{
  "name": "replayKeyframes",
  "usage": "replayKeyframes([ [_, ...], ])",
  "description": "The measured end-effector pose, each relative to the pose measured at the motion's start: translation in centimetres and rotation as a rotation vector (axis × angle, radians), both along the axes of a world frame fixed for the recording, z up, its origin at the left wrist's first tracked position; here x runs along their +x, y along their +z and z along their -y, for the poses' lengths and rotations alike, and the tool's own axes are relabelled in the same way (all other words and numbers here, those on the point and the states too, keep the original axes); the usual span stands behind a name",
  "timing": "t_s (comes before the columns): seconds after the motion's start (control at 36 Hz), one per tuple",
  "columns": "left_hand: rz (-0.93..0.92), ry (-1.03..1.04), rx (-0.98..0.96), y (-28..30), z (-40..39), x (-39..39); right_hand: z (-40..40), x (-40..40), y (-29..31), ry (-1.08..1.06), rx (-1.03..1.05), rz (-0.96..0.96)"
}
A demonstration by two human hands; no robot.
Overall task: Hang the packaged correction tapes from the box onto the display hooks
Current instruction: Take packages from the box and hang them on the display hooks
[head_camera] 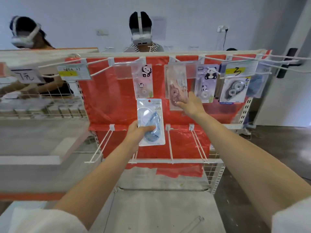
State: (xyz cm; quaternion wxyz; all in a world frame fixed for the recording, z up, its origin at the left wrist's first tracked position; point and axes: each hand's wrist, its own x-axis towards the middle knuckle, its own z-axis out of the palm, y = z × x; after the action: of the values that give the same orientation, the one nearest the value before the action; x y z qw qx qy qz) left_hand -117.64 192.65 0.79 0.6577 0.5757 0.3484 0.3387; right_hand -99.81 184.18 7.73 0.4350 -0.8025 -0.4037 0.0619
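My left hand [138, 131] grips a blue packaged correction tape [151, 115] by its lower part, held upright in front of the red display panel [104, 98]. My right hand [191, 105] holds the bottom of a pink packaged correction tape [177, 84] that hangs on an upper hook [175, 60]. Along the same top row hang two panda packs [143, 79] [206, 81] and a grey pack [234, 89]. The box is not in view.
Empty white hooks [198, 145] jut out from the lower rail towards me. Price tags [74, 71] hang at the upper left. A wire-basket shelf [42, 101] stands to the left. Two people with headsets stand behind the rack.
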Motion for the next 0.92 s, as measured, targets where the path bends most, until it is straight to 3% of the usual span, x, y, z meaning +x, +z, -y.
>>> replayKeyframes([
  [0.36,0.007,0.113,0.031,0.5,-0.1,0.0,-3.9,2.8,0.9,-0.032,-0.027,0.104],
  [0.56,0.02,0.096,0.017,0.5,0.9,0.6,-3.1,3.5,-0.5,-0.036,-0.222,0.239],
  [0.78,-0.031,0.013,0.001,0.4,2.6,3.4,0.9,4.0,-2.6,0.177,-0.393,0.427],
  [0.92,-0.03,-0.092,-0.034,0.2,3.7,6.2,4.8,2.9,-2.9,0.246,-0.468,0.338],
])
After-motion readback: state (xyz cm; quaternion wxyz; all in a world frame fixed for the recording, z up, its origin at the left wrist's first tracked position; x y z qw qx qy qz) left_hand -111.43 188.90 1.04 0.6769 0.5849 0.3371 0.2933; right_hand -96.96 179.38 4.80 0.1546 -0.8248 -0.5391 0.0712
